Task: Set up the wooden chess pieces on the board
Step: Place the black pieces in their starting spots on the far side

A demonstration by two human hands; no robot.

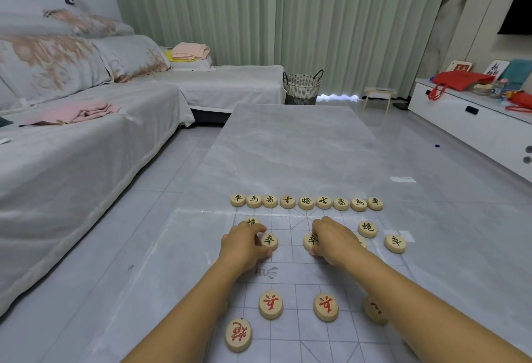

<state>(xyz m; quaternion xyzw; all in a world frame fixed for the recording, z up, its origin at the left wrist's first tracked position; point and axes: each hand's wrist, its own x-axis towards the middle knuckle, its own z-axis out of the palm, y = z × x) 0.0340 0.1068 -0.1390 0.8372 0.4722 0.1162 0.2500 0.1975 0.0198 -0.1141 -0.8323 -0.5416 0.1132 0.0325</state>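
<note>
A clear plastic chess board (290, 334) with thin grid lines lies on the grey marble table. A row of several round wooden pieces with dark characters (306, 202) lines its far edge. My left hand (243, 244) pinches a dark-marked soldier piece (269, 241) on the left of the board. My right hand (334, 240) grips another dark soldier piece (311, 240) near the middle. Two dark cannons (367, 228) and a soldier (395, 243) lie to the right. Red-marked pieces (270, 304) (326, 306) (238, 334) lie nearer me; my right forearm partly hides one.
The marble table (293, 146) stretches away beyond the board. A grey sofa (72, 146) runs along the left. A woven basket (302, 87) and small stool stand by the curtain. A white cabinet (472, 123) with red bags is at right.
</note>
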